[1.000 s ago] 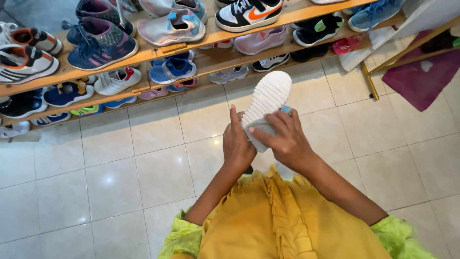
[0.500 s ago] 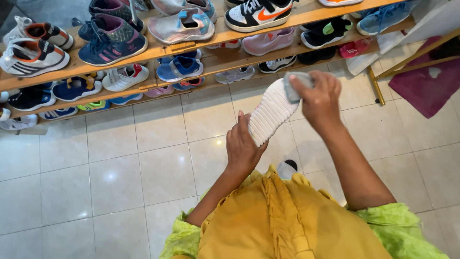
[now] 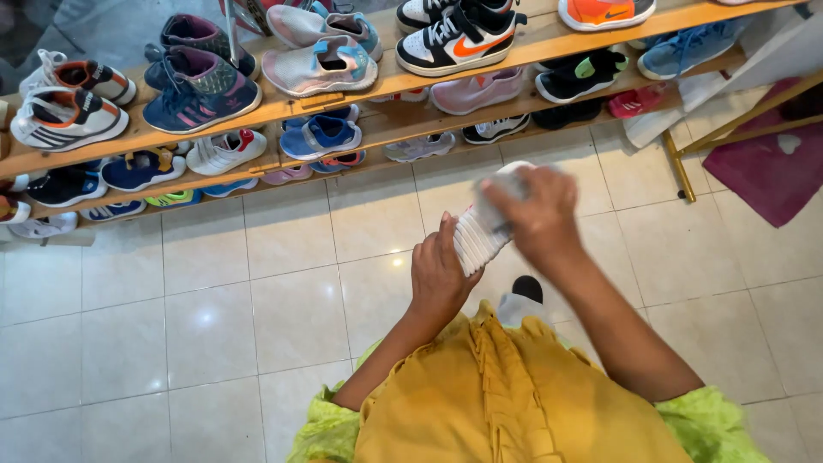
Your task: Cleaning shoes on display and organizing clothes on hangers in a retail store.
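My left hand (image 3: 439,276) grips the lower end of a white shoe (image 3: 474,243), which is turned so its ribbed white sole faces me. My right hand (image 3: 538,214), blurred by motion, lies over the upper part of the sole and presses a pale grey cloth (image 3: 492,202) against it. Both hands are raised in front of my yellow top, above the tiled floor. A second white shoe with a dark opening (image 3: 523,300) stands on the floor just below my hands.
Two long wooden shelves (image 3: 343,96) run across the back, loaded with several sneakers in many colours. At the right stand a gold metal frame leg (image 3: 677,168) and a maroon mat (image 3: 763,167). The floor has pale glossy tiles (image 3: 206,326).
My right hand slid with the cloth from the sole's lower end to its top, then back toward the middle. The shoe now sits lower and leans further right.
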